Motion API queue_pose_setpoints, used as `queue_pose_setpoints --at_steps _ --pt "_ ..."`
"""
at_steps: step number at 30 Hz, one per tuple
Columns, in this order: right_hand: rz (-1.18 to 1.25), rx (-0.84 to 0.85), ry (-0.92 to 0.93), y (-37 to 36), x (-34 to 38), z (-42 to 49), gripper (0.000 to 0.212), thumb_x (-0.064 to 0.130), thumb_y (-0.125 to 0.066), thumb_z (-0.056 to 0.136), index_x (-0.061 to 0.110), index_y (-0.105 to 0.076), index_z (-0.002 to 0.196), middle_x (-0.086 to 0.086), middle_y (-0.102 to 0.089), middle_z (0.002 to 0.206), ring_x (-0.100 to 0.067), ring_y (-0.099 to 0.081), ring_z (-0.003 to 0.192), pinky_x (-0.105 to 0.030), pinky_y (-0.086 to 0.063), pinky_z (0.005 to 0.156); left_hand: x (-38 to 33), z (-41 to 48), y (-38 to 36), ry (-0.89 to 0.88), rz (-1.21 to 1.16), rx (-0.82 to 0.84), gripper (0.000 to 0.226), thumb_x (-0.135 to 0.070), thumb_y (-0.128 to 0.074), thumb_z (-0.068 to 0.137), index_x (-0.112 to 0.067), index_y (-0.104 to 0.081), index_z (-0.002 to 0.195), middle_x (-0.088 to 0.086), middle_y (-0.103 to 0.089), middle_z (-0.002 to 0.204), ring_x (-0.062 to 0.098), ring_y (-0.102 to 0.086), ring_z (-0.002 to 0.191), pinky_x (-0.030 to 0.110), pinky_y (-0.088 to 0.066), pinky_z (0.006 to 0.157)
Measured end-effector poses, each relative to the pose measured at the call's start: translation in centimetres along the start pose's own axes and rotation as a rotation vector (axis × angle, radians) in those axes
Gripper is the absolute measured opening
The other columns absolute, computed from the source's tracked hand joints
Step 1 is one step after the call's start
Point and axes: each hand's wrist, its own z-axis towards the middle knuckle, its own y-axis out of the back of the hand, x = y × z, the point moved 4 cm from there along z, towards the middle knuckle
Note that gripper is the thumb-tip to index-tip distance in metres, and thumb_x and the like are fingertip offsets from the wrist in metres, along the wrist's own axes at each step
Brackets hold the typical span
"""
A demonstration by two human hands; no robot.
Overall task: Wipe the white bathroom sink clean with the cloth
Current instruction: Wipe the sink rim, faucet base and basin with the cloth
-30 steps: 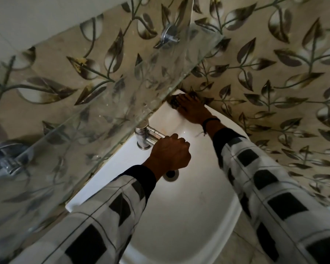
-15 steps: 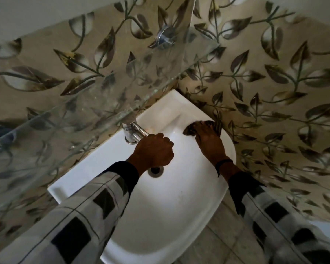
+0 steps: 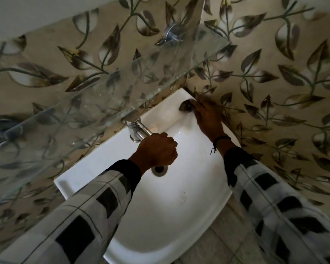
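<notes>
Left hand (image 3: pixel 156 149) grips tap (image 3: pixel 136 128) (glass shelf (image 3: pixel 103 88) overhead); right hand (image 3: pixel 208 119) presses cloth (image 3: pixel 186 107) onto sink (image 3: pixel 179 206).

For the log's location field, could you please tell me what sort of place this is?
Most likely a small bathroom: a white sink with a chrome tap sits in a corner of leaf-patterned tiled walls, under a glass shelf.
</notes>
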Motion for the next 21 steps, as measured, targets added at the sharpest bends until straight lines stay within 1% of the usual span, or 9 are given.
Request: queue_pose_setpoints --at_steps 3,6,8,10,12,14,17,19,21 --pt "-0.054 0.205 -0.019 -3.5 1.3 0.6 0.056 0.04 -0.034 0.102 0.007 -0.044 0.146 -0.015 -0.038 0.154 -0.033 -0.03 0.145 -0.051 -0.021 0.119 0.1 0.1 0.0 -0.001 -0.008 -0.007 0.025 -0.029 -0.061 0.076 -0.017 -0.056 0.054 -0.001 -0.052 0.052 0.023 -0.055 0.05 0.026 -0.03 0.048" --pt "-0.098 0.315 0.115 -3.9 0.9 1.5 0.061 0.042 -0.025 0.102 0.009 -0.031 0.153 -0.012 -0.026 0.161 -0.028 -0.021 0.15 -0.045 -0.014 0.121 0.1 0.0 -0.3 0.009 -0.021 -0.013 0.026 -0.029 -0.058 0.077 -0.016 -0.056 0.055 -0.001 -0.052 0.052 0.024 -0.055 0.051 0.026 -0.035 0.048" --pt "-0.073 0.348 0.145 -3.3 0.1 3.0 0.061 0.041 -0.023 0.101 0.009 -0.032 0.153 -0.011 -0.025 0.161 -0.027 -0.023 0.149 -0.043 -0.015 0.12 0.1 0.1 -0.3 0.017 -0.03 -0.026 0.027 -0.03 -0.052 0.079 -0.016 -0.056 0.055 -0.001 -0.052 0.053 0.024 -0.055 0.051 0.026 -0.039 0.047" --pt "-0.046 0.336 0.082 -3.3 0.3 4.6 0.066 0.041 -0.02 0.097 0.004 -0.04 0.148 -0.016 -0.031 0.158 -0.032 -0.031 0.146 -0.048 -0.025 0.117 0.1 0.0 -0.3 0.018 -0.027 -0.034 0.028 -0.03 -0.051 0.079 -0.016 -0.055 0.055 -0.001 -0.052 0.053 0.024 -0.055 0.051 0.025 -0.04 0.047" --pt "-0.01 0.301 0.028 -4.4 2.0 5.1 0.064 0.035 -0.023 0.095 0.0 -0.048 0.142 -0.02 -0.04 0.152 -0.038 -0.039 0.14 -0.049 -0.027 0.115 0.0 0.1 -0.3 0.011 -0.011 -0.03 0.027 -0.03 -0.055 0.078 -0.017 -0.055 0.055 -0.001 -0.052 0.053 0.024 -0.055 0.05 0.026 -0.041 0.046" --pt "0.094 0.312 0.068 -5.7 3.6 4.5 0.055 0.027 -0.031 0.096 -0.002 -0.054 0.137 -0.022 -0.047 0.146 -0.042 -0.046 0.134 -0.044 -0.022 0.115 0.0 0.1 -0.4 0.011 0.009 -0.021 0.025 -0.03 -0.058 0.077 -0.018 -0.055 0.055 -0.001 -0.052 0.052 0.023 -0.055 0.049 0.025 -0.04 0.046" --pt "0.299 0.38 0.11 -4.5 3.7 4.2 0.036 0.008 -0.05 0.096 -0.002 -0.06 0.129 -0.021 -0.045 0.147 -0.035 -0.044 0.134 -0.041 -0.029 0.116 0.1 0.1 -0.3 0.013 0.031 -0.012 0.025 -0.031 -0.059 0.077 -0.019 -0.056 0.054 -0.002 -0.052 0.052 0.022 -0.055 0.049 0.024 -0.035 0.047" --pt "0.458 0.373 0.004 -2.3 3.0 5.3 0.029 -0.003 -0.052 0.094 -0.004 -0.064 0.121 -0.023 -0.05 0.131 -0.024 -0.052 0.118 -0.034 -0.042 0.108 0.0 0.1 -0.4 0.008 0.035 -0.003 0.026 -0.032 -0.057 0.078 -0.019 -0.057 0.055 -0.002 -0.052 0.052 0.022 -0.055 0.049 0.024 -0.035 0.047" --pt "0.603 0.358 -0.171 -0.2 2.2 6.8 0.025 0.0 -0.049 0.098 -0.004 -0.064 0.117 -0.017 -0.056 0.106 -0.012 -0.056 0.089 -0.019 -0.05 0.084 0.1 0.0 -0.4 0.015 0.028 -0.008 0.027 -0.032 -0.054 0.079 -0.019 -0.056 0.055 -0.002 -0.052 0.053 0.023 -0.055 0.05 0.024 -0.034 0.048"
